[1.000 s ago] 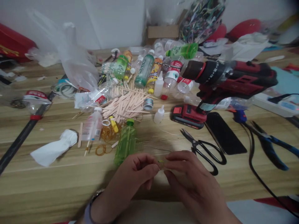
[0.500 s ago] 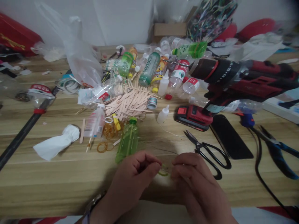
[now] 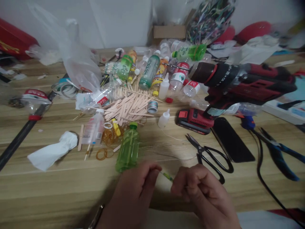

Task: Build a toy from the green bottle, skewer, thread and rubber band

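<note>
Between my hands, above the table's near edge, a small green piece (image 3: 168, 176) hangs on a thin thread-like line; its kind is too small to make out. My left hand (image 3: 134, 194) pinches the thin end of that line between thumb and forefinger. On the other side my right hand (image 3: 202, 190) has its fingers closed around the opposite end, partly hiding it. Just behind my left hand stands a green plastic bottle (image 3: 128, 148) with a green cap. Black-handled scissors (image 3: 202, 149) lie open beyond my right hand, and a thin thread (image 3: 171, 156) runs across the table toward them.
A red and black power drill (image 3: 228, 84) stands at right, near a black phone (image 3: 232, 140) and blue-handled pliers (image 3: 280, 151). Wooden craft sticks (image 3: 131, 106) are heaped mid-table before several plastic bottles. A crumpled tissue (image 3: 52, 151) and rubber bands (image 3: 102, 154) lie at left.
The green piece, curved in a loop before, now shows as a straighter slanting strip on the line. My right hand has turned and its fingers are curled tighter. The view has shifted slightly.
</note>
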Motion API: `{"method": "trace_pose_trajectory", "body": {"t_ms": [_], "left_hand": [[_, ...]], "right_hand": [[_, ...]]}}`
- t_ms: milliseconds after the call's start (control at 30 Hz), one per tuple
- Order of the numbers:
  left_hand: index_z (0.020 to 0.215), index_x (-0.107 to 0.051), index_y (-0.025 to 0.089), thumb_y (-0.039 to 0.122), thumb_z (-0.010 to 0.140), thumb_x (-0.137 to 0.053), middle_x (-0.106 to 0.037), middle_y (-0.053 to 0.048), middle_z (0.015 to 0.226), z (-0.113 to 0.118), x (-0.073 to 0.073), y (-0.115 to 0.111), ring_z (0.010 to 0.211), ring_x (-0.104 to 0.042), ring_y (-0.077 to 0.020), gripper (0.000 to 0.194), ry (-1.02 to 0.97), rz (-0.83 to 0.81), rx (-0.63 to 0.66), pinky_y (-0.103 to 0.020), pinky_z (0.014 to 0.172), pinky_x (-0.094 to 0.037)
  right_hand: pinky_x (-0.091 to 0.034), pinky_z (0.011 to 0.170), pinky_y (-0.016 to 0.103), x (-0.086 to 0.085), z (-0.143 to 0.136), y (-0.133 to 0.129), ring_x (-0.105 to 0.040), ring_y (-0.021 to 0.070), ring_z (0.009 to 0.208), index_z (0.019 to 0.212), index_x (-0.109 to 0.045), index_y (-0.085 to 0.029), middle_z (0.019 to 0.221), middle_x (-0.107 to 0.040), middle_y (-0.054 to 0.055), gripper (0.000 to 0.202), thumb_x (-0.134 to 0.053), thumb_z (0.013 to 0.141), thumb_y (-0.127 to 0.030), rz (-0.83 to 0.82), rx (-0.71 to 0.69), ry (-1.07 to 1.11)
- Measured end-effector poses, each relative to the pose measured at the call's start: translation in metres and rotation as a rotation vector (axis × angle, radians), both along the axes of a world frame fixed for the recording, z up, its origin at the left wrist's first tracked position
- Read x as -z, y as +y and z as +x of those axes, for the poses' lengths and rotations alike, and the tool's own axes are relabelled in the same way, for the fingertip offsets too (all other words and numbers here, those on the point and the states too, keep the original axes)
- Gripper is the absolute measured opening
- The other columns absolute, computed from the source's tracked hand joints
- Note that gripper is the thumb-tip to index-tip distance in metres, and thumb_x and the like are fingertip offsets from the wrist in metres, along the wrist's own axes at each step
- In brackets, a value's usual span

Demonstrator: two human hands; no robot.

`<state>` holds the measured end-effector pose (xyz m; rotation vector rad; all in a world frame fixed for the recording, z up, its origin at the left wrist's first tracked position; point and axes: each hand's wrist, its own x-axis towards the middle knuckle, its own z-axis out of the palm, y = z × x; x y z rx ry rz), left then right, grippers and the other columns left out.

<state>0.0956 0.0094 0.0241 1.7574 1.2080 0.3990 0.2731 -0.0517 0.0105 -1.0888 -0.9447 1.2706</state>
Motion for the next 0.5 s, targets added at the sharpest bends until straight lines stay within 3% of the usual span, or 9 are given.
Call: {"method": "trace_pose_trajectory", "body": {"t_ms": [67, 167, 267, 367, 500], "left_hand": [[0.106, -0.069, 0.027, 0.025, 0.097, -0.042, -0.078, -0.002, 0.095, -0.004, 0.002, -0.003, 0.084, -0.070, -0.0199, 0.029, 0.039, 0.048, 0.066, -0.029, 0.073, -0.046], [0.093, -0.070, 0.025, 0.018, 0.089, -0.045, -0.075, 0.000, 0.082, -0.006, 0.000, -0.004, 0.075, -0.065, -0.0181, 0.026, 0.062, 0.049, 0.105, -0.028, 0.069, -0.043], [0.071, -0.061, 0.022, 0.020, 0.081, -0.043, -0.057, 0.003, 0.060, 0.000, -0.009, -0.001, 0.057, -0.050, -0.0137, 0.021, -0.042, -0.191, 0.066, -0.024, 0.055, -0.036], [0.062, -0.051, 0.022, 0.026, 0.070, -0.042, -0.040, 0.006, 0.053, 0.008, -0.017, 0.001, 0.050, -0.035, -0.0111, 0.013, -0.213, -0.446, -0.008, -0.023, 0.049, -0.028], [0.059, -0.049, 0.022, 0.028, 0.065, -0.042, -0.039, 0.006, 0.053, 0.011, -0.017, -0.002, 0.050, -0.030, -0.0100, 0.011, -0.344, -0.483, -0.088, -0.023, 0.049, -0.027]], "right_hand": [[-0.040, 0.057, 0.021, -0.003, -0.005, 0.001, -0.051, 0.0109, 0.058, 0.082, -0.058, -0.026, 0.070, -0.067, -0.004, 0.025, -0.059, 0.100, -0.044, -0.040, 0.052, 0.059], [-0.039, 0.055, 0.022, -0.002, -0.006, 0.002, -0.050, 0.0112, 0.057, 0.081, -0.057, -0.025, 0.066, -0.061, -0.004, 0.027, -0.060, 0.099, -0.045, -0.067, 0.078, 0.053], [-0.040, 0.053, 0.022, 0.001, -0.001, 0.001, -0.052, 0.0125, 0.058, 0.083, -0.055, -0.025, 0.066, -0.059, -0.004, 0.025, -0.054, 0.103, -0.041, 0.021, 0.051, -0.110], [-0.041, 0.053, 0.021, 0.003, 0.004, 0.000, -0.054, 0.0122, 0.059, 0.087, -0.052, -0.027, 0.069, -0.057, -0.004, 0.020, -0.045, 0.106, -0.027, 0.240, 0.024, -0.410], [-0.041, 0.051, 0.021, -0.001, 0.002, 0.002, -0.053, 0.0119, 0.056, 0.088, -0.047, -0.027, 0.068, -0.053, -0.005, 0.021, -0.039, 0.102, -0.013, 0.368, 0.014, -0.624]]}}
